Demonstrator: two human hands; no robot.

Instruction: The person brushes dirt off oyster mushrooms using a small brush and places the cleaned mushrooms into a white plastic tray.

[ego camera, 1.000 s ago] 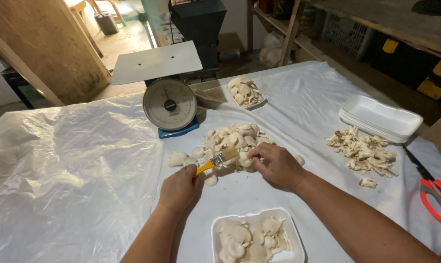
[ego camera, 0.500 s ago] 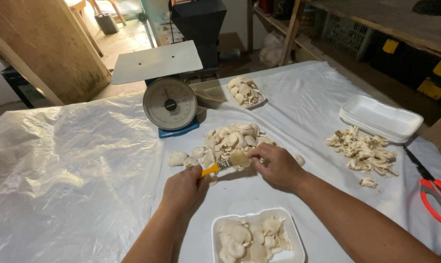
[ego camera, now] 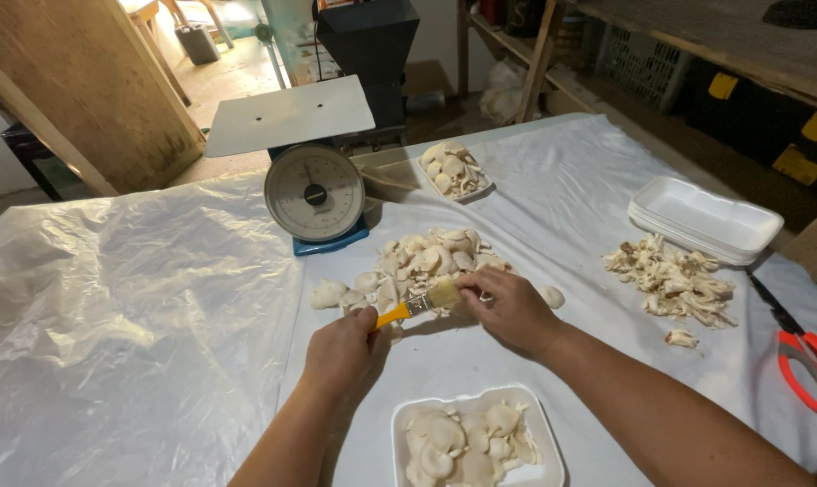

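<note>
My left hand (ego camera: 341, 347) grips a small brush (ego camera: 419, 304) with a yellow handle, its pale bristles pointing right. My right hand (ego camera: 507, 308) is closed around a pale oyster mushroom, mostly hidden by the fingers, and the bristles touch it. Both hands work at the near edge of a loose pile of oyster mushrooms (ego camera: 422, 261) on the plastic-covered table (ego camera: 138, 325). Just below my hands sits a white foam tray (ego camera: 539, 428) partly filled with mushrooms.
A dial kitchen scale (ego camera: 313, 194) with a flat white pan stands behind the pile. Another foam tray of mushrooms (ego camera: 453, 169) lies beyond it. At right are stacked empty foam trays (ego camera: 706, 216), a heap of mushroom trimmings (ego camera: 674, 281) and red-handled scissors (ego camera: 810, 361).
The brush has swept slightly across the mushroom in my right hand, and both hands stay in nearly the same spot at the pile's near edge.
</note>
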